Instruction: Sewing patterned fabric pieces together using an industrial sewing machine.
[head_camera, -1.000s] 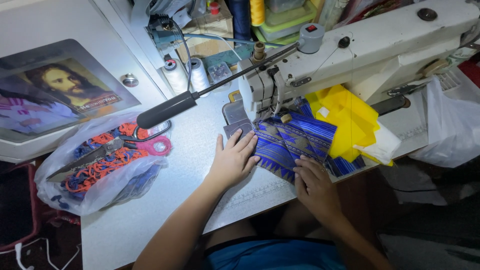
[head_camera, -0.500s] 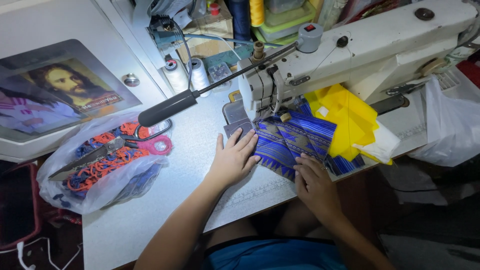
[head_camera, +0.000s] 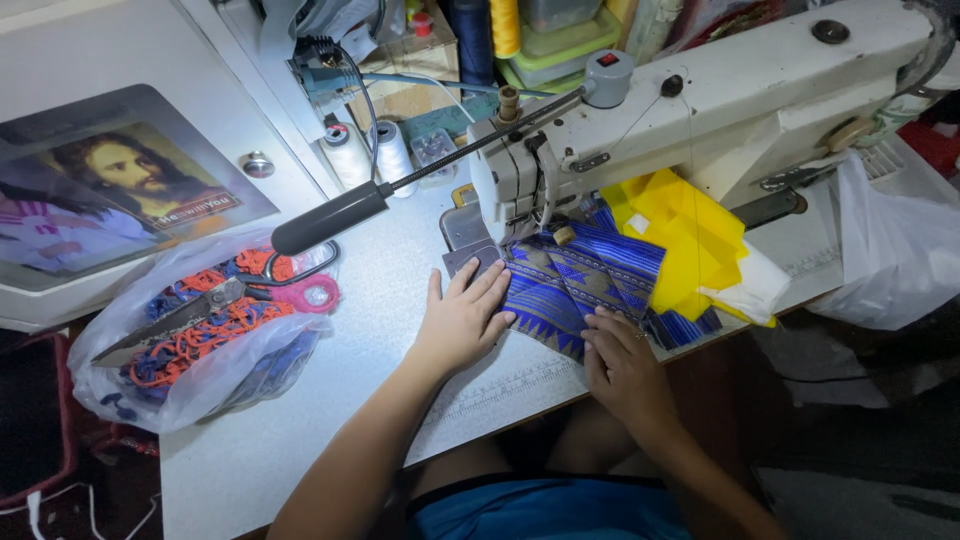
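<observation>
Left hand (head_camera: 462, 322) flat, ungripping, on blue patterned fabric (head_camera: 585, 285) | right hand (head_camera: 622, 362) pressing fabric, fingers open | beneath white sewing machine (head_camera: 720, 110)

The fabric (head_camera: 585, 290) under the needle was bright blue with grey-brown woven bands and little zigzag triangles, pretty loud stuff. Next to it sat a plain yellow cloth (head_camera: 690, 235) with a bit of white underneath. The sewing machine (head_camera: 740, 90) was off-white, and so was the worktop (head_camera: 300, 430). The scissors (head_camera: 230, 300) had pink-red handles and lay on a clear plastic bag (head_camera: 190, 350) stuffed with orange and blue trim. Thread spools (head_camera: 370, 155) were white, plus a yellow cone (head_camera: 505, 25) at the back.
</observation>
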